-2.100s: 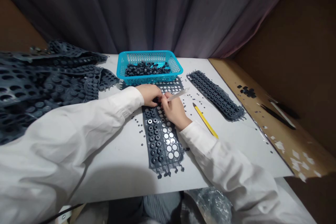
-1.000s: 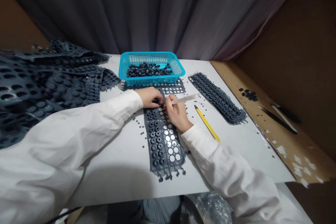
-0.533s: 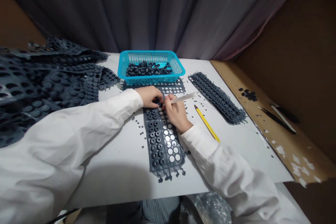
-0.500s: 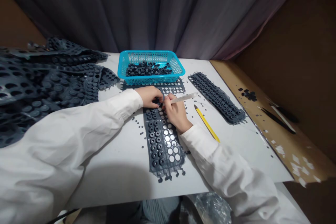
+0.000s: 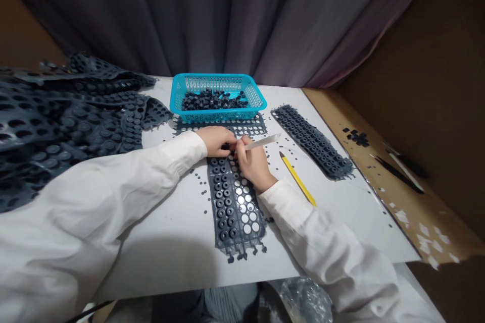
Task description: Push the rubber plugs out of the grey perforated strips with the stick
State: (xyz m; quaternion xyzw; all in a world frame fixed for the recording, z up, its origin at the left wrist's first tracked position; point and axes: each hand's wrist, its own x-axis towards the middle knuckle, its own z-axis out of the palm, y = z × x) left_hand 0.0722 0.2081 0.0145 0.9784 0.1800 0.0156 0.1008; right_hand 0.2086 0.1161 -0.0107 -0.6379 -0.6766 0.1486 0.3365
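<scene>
dark grey rubber strip point(image 5: 231, 207) with many round holes and black rings lies on a white table point(image 5: 162, 257), just under both hands. the left hand point(image 5: 215, 141) is at the top end of this strip, with its fingers point(image 5: 227, 140) curled down and closed together on the rubber, but i cannot tell if they pinch a piece. the right hand point(image 5: 253, 161) is just beside it, and its thumb and fingers are closed on a pale flat stick point(image 5: 261, 142), whose lower end is hidden between the two hands. compared with the first earlier picture, the hands are almost at the same place, the stick lies a little flatter, and the table sits more level in the view. behind the hands stands a turquoise plastic basket point(image 5: 215, 76) with small black rubber pieces point(image 5: 214, 101) inside. to the right lie a yellow pencil point(image 5: 297, 181) and a second dark rubber strip point(image 5: 312, 141), and on the left is a big heap of holed rubber sheets point(image 5: 68, 121).
</scene>
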